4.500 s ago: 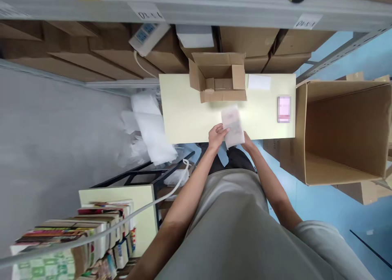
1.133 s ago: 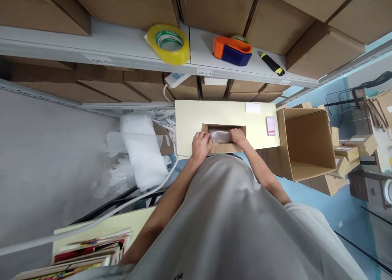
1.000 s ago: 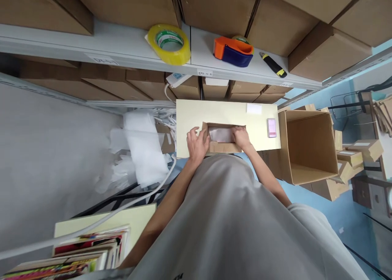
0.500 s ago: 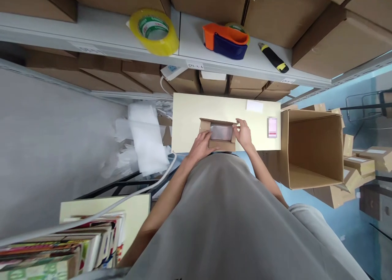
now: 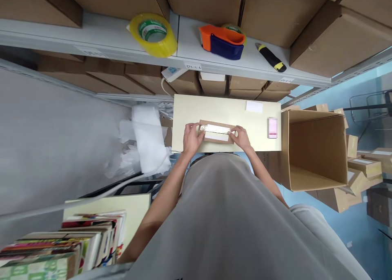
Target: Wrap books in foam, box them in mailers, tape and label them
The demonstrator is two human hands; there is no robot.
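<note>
A small brown cardboard box (image 5: 215, 132) lies on the pale yellow table (image 5: 190, 108), its flaps folded down so only a narrow strip of the pale wrapped item inside shows. My left hand (image 5: 191, 136) grips the box's left end, fingers curled over the flap. My right hand (image 5: 241, 136) presses on the right end, fingers bent on the flap. Both hands hold the box near the table's front edge.
A white label (image 5: 254, 106) and a pink card (image 5: 272, 127) lie on the table's right part. A large open carton (image 5: 317, 149) stands to the right. On the shelf above are yellow tape (image 5: 153, 34), an orange tape dispenser (image 5: 222, 41) and a utility knife (image 5: 270, 56). White foam wrap (image 5: 143, 139) piles at left; books (image 5: 70, 243) lie lower left.
The wrapped item went from my hands into the small box. The box flaps, open half a second ago, are now folded nearly shut under both hands.
</note>
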